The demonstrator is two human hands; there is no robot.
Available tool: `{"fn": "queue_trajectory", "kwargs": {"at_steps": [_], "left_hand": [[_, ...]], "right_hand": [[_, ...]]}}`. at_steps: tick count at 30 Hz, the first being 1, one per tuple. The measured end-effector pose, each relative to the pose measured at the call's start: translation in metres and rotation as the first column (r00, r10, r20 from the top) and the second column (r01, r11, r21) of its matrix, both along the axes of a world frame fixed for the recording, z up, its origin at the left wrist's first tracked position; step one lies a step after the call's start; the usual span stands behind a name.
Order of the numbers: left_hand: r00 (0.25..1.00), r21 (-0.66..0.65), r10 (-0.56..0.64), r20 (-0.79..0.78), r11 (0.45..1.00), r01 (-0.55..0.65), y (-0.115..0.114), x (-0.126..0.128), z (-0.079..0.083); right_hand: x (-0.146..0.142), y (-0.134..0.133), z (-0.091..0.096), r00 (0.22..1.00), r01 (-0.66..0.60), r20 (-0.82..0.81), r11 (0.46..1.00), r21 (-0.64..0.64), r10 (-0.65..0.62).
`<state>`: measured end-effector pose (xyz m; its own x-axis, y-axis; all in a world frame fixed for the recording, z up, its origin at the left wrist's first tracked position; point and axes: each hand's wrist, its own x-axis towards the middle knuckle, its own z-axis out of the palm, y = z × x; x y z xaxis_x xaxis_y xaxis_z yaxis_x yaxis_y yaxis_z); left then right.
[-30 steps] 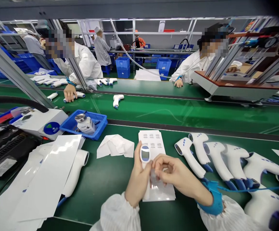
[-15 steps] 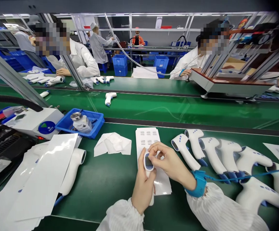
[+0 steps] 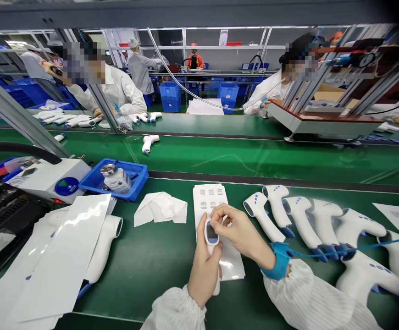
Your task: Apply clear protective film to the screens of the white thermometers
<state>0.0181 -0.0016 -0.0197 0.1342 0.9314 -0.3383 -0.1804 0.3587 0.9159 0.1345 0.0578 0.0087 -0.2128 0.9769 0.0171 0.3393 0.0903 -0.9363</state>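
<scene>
My left hand (image 3: 204, 270) is wrapped round the handle of a white infrared thermometer (image 3: 212, 233), its small screen facing up. My right hand (image 3: 241, 231) pinches at the top edge of that screen with thumb and fingertips; what lies between them is too small to make out. A blue wrist strap (image 3: 278, 261) with a blue cord sits on my right wrist. Under both hands lies a white label sheet (image 3: 210, 197) on the green bench.
A row of several white thermometers (image 3: 302, 220) lies to the right. A crumpled white cloth (image 3: 160, 208), a blue tray with a bottle (image 3: 115, 178), white sheets (image 3: 62, 256), and a white box (image 3: 53, 176) lie left. One thermometer (image 3: 149, 143) rides the conveyor; people sit opposite.
My right hand rose from the sheet below the thermometer to the screen's top edge. My left hand shifted the thermometer slightly. The thermometer on the conveyor travelled left.
</scene>
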Motion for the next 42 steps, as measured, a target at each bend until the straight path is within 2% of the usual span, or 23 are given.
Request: {"fn": "queue_trajectory", "kwargs": {"at_steps": [9, 23, 34, 42], "left_hand": [[1.000, -0.004, 0.018, 0.013, 1.000, -0.018, 0.001, 0.000, 0.004], [0.996, 0.057, -0.018, 0.086, 0.998, 0.013, -0.002, -0.005, -0.003], [0.996, 0.008, 0.067, 0.058, 0.998, -0.068, -0.002, -0.005, -0.015], [0.995, 0.014, 0.080, 0.055, 0.997, -0.080, -0.001, -0.005, -0.014]], "right_hand": [[0.000, -0.001, -0.002, 1.000, 0.008, -0.003, 1.000, 0.001, -0.008], [-0.001, -0.001, -0.006, 1.000, 0.018, -0.026, 1.000, -0.008, -0.019], [-0.001, -0.003, -0.003, 1.000, 0.023, -0.010, 1.000, -0.008, -0.023], [-0.001, -0.002, -0.004, 0.999, 0.029, 0.018, 1.000, 0.008, -0.029]]}}
